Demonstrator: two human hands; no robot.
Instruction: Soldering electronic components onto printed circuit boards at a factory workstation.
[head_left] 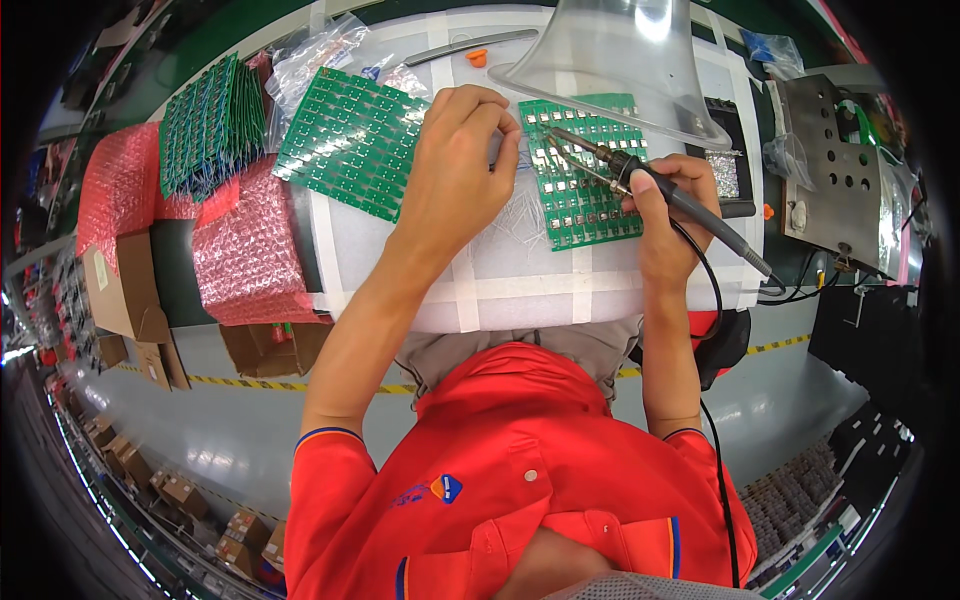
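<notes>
My right hand grips a soldering iron, its dark handle slanting down to the right and its metal tip over the upper left of a green circuit board panel. A second slim, pointed metal piece runs beside the iron's tip; I cannot tell whether it is a separate tool. Rows of small silvery parts cover this panel. My left hand is closed, fingers curled, between that panel and another green circuit board panel. What its fingertips hold, if anything, is hidden. Thin pale wires lie below it.
A clear plastic fume hood hangs over the far edge of the panel. Tweezers and an orange piece lie at the back. Stacked circuit boards and pink bubble wrap stand left; a perforated metal box stands right.
</notes>
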